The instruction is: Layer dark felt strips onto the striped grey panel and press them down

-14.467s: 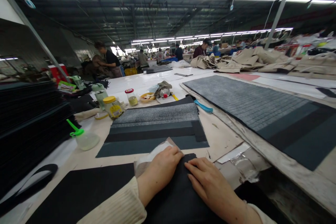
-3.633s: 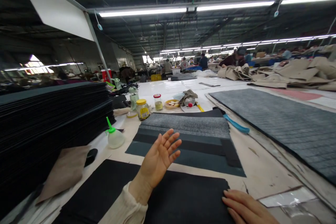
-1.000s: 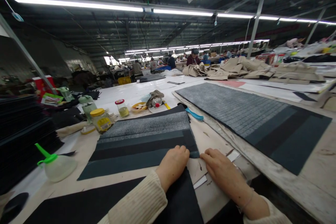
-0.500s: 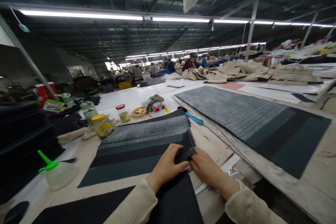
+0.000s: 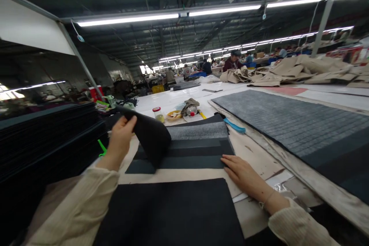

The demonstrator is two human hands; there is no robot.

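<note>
My left hand is closed on the edge of a black fabric piece, which rises and curls above the left part of a striped panel. That panel lies flat, with speckled grey at its far side and dark green and black bands nearer me. My right hand has its fingers stretched out, their tips at the panel's near right corner. Closer to me lies a plain black fabric sheet. The raised piece hides the panel's left part and the yellow-lidded jar.
A tall stack of dark fabric stands at the left. Behind the panel are a red-lidded jar, a yellow dish and a blue-handled tool. A larger grey panel lies right, with beige pieces behind. A co-worker sits beyond.
My left hand has left the panel's right corner and moved left, now lifting the black piece. My right hand has gone from pinching the corner to lying with fingers out. The view has turned left.
</note>
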